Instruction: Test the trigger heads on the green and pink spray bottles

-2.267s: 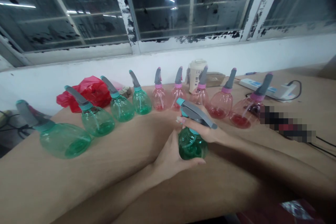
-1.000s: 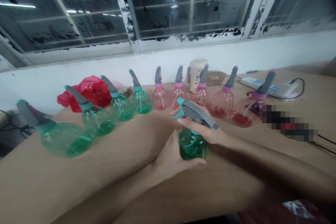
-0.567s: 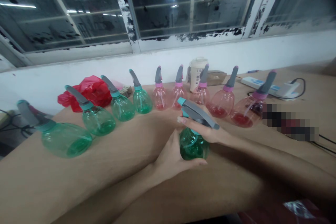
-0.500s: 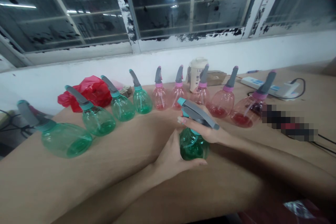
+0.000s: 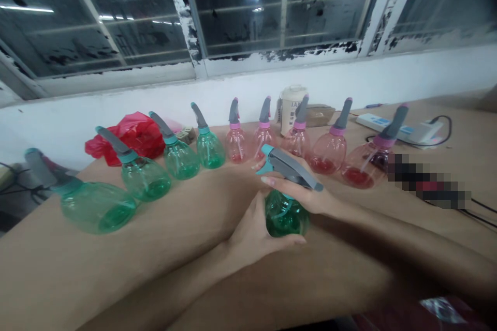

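Observation:
A green spray bottle (image 5: 285,214) with a grey and teal trigger head (image 5: 289,167) stands on the brown table (image 5: 116,269) in front of me. My left hand (image 5: 252,230) is wrapped round its round body from the left. My right hand (image 5: 306,194) grips the neck under the trigger head, fingers stretched across the trigger.
Several green spray bottles (image 5: 143,176) and several pink ones (image 5: 328,152) stand in a curved row behind. A red plastic bag (image 5: 128,137), a paper cup (image 5: 290,106) and a white power strip (image 5: 404,132) lie near the wall under the window.
The trigger head has tipped slightly and my right fingers have shifted on the trigger. The bottle and my left hand stay in place.

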{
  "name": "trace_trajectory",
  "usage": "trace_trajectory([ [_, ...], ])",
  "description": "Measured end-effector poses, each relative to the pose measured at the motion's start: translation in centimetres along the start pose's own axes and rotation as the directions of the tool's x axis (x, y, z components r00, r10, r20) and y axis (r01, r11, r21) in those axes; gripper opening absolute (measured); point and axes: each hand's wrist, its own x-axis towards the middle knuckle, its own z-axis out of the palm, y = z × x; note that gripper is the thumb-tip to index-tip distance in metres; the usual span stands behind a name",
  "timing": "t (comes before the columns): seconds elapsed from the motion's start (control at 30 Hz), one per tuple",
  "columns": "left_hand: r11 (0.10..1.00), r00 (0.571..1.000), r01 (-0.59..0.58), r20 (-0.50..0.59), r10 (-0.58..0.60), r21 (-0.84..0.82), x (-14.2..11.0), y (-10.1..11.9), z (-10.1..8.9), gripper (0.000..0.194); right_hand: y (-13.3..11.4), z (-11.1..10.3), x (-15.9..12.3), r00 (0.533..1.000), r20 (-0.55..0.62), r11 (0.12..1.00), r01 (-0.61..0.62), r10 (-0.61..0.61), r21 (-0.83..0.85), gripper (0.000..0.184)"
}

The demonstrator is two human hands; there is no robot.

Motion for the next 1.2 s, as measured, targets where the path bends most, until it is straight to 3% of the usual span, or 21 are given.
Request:
trace_trajectory([
  [0.67, 1.0, 1.0, -0.024, -0.006, 0.024, -0.007, 0.03, -0.21, 0.05, 0.091, 0.08, 0.13, -0.23, 0.999, -0.018, 0.999, 0.028, -0.027, 0.034, 0.02],
  [0.97, 1.0, 1.0, -0.025, -0.016, 0.025, 0.004, -0.07, -0.15, 0.07, 0.098, -0.35, 0.01, 0.17, 0.999, 0.014, 0.997, -0.03, 0.031, -0.069, 0.017],
  [1.2, 1.0, 1.0, -0.003, 0.003, 0.003, -0.018, -0.06, -0.01, 0.04, 0.084, -0.43, 0.02, 0.05, 0.998, -0.05, 0.985, -0.033, 0.025, -0.169, 0.023],
])
